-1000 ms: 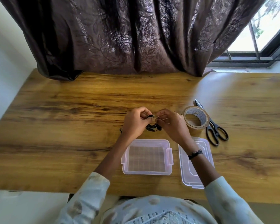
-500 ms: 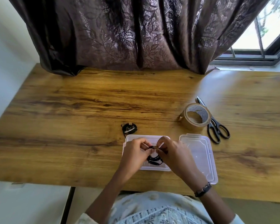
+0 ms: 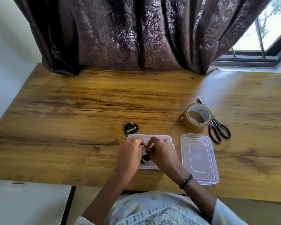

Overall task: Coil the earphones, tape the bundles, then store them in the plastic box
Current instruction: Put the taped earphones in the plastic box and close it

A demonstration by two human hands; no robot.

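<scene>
Black cord is what you have pinched between both hands: your left hand (image 3: 131, 151) and right hand (image 3: 161, 152) meet over the open plastic box (image 3: 133, 136), fingers closed narrow on a coiled earphone bundle (image 3: 144, 159) with a small pale strip, likely tape, at the pinch point. Most of the coil hangs below your fingers, inside the box outline; whether it touches the floor of the box I cannot tell.

The main risk is the wrap. If the strip is not pressed fully round the cord, the coil may spring open once you let go, and loose loops would catch on the box wall. Tape that sticks to your fingertips could also pull the bundle back out as you withdraw.

A second bundle (image 3: 130, 127) lies on the desk (image 3: 71, 111) just beyond the box's far left corner, easy to forget or nudge away. The lid (image 3: 199, 157) sits beside the box on your right, near the desk's front edge; a careless forearm could push it off. Tape roll (image 3: 196, 116) and scissors (image 3: 217, 129) lie well clear.
</scene>
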